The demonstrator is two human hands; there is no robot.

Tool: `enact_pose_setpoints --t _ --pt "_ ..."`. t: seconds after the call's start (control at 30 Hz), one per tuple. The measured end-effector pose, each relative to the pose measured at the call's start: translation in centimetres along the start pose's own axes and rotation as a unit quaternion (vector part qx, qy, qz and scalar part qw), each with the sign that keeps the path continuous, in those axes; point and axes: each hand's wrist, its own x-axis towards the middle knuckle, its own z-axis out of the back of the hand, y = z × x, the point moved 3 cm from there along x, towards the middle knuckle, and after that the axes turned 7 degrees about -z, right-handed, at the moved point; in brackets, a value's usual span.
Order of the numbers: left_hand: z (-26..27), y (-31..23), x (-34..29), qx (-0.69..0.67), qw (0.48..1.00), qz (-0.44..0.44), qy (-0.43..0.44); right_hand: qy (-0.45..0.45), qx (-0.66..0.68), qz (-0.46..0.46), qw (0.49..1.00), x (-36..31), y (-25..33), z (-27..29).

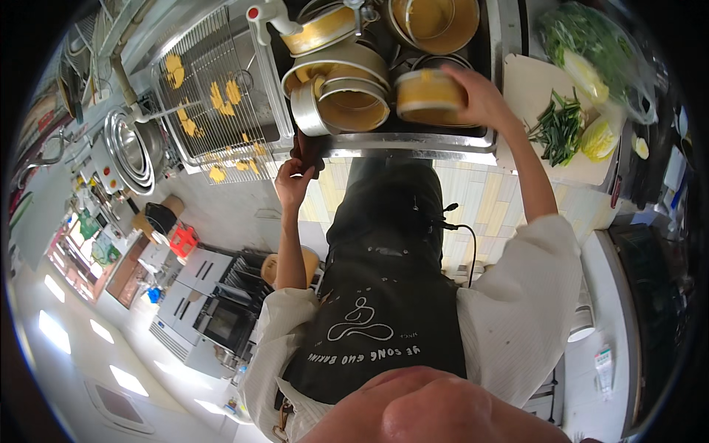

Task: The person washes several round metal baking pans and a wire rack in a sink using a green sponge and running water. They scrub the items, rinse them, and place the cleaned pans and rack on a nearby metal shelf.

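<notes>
My right hand (480, 96) grips a round metal cake pan (428, 96) smeared with yellow batter and holds it over the steel sink (413, 140). Several more round pans (347, 81) with yellow residue are piled in the sink. My left hand (292, 181) is closed on a small dark object (308, 151) at the sink's front edge; I cannot tell what that object is. A white tap (269, 15) hangs over the pans at the back left. My dark apron (384, 295) fills the middle of the view.
Left of the sink, a wire rack (214, 96) carries yellow scraps. Nested steel bowls (129, 148) stand further left. To the right lies a white cutting board (532, 88) with chopped green stalks (557, 129), and a bag of greens (591, 44) sits behind it.
</notes>
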Motion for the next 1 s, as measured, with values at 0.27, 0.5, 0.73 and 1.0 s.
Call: enact_pose_setpoints --t 0.27,0.5,0.73,1.0 --pt "1.0 -0.2 1.2 -0.026 1.0 0.0 0.002 -0.091 -0.131 0.073 0.984 -4.9 5.3 -1.3" --pt "1.5 0.2 1.7 -0.019 1.0 -0.001 0.013 -0.064 -0.163 0.083 0.981 -4.2 5.6 -0.1" --pt "1.9 0.1 1.9 -0.017 1.0 -0.016 0.012 -0.231 -0.08 0.005 0.97 -1.1 6.8 1.7" --pt "1.3 0.7 1.7 -0.016 1.0 0.003 0.018 -0.205 0.118 0.017 0.971 5.4 6.3 -4.9"
